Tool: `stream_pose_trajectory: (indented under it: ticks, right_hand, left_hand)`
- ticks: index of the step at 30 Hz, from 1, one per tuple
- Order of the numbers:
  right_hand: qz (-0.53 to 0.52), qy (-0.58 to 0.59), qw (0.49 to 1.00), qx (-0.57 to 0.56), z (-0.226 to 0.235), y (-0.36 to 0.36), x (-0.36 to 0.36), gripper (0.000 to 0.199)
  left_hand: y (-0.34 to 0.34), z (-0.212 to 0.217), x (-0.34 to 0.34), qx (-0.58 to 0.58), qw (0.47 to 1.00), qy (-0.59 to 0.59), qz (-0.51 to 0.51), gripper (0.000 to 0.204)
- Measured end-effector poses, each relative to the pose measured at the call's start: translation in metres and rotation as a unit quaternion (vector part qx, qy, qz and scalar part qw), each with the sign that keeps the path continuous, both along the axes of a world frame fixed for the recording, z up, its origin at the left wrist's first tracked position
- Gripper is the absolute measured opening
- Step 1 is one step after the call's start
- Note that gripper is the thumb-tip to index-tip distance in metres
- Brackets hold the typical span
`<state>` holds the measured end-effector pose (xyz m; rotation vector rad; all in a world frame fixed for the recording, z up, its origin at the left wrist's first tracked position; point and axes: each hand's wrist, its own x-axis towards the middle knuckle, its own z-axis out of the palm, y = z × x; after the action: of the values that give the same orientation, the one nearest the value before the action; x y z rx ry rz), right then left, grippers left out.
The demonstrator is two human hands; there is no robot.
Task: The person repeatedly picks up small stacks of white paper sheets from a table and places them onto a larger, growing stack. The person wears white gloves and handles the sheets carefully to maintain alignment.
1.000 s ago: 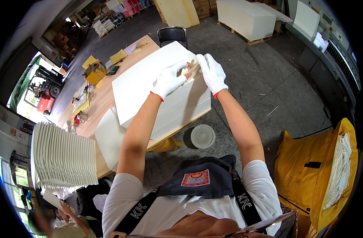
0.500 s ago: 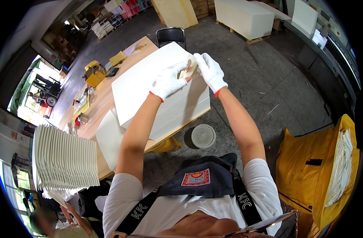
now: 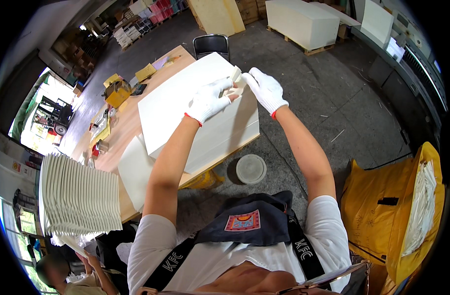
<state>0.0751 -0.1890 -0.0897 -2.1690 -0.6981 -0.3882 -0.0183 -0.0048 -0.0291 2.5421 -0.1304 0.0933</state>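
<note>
Both gloved hands meet at twelve o'clock over the thick white paper stack (image 3: 185,113) on the wooden table (image 3: 131,128). The left hand (image 3: 208,100) and the right hand (image 3: 265,89) pinch a small cream folded piece (image 3: 236,81) between fingertips. A yellow sack (image 3: 382,216) sits at four o'clock, and yellow packages (image 3: 117,91) at ten.

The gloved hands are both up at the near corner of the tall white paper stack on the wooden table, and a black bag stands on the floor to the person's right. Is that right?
Not quite: the bag is yellow, not black. The head view shows it on the floor to the person's right. The rest holds: the left hand and right hand, both in white gloves, are at the near corner of the tall white paper stack on the wooden table.
</note>
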Motion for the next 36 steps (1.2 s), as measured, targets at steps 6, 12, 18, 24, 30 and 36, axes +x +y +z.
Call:
stream_pose_trajectory:
  ticks: [6,12,18,24,30,36]
  right_hand:
    - [-0.029,0.141,0.987,0.071,-0.006,0.005,-0.007,0.046]
    - [-0.079,0.132,0.983,0.101,0.005,-0.010,-0.008,0.058]
    - [-0.016,-0.001,0.993,-0.119,-0.007,-0.014,-0.003,0.056]
    - [-0.008,-0.110,0.985,-0.129,-0.013,-0.011,0.002,0.049]
    - [-0.004,-0.198,0.965,-0.169,0.003,-0.009,0.007,0.049]
    - [0.048,0.042,0.998,-0.024,0.021,0.003,0.002,0.049]
  left_hand:
    - [0.009,-0.014,0.007,0.021,0.997,-0.069,-0.005,0.029]
    - [0.008,-0.022,0.003,0.107,0.964,-0.228,-0.083,0.037]
    - [-0.003,-0.007,-0.005,0.137,0.980,-0.143,-0.015,0.038]
    - [0.013,-0.020,0.019,0.189,0.968,-0.163,-0.016,0.037]
    - [0.018,-0.031,0.043,0.178,0.971,-0.162,0.006,0.035]
    - [0.012,-0.016,0.032,0.154,0.982,-0.111,0.021,0.040]
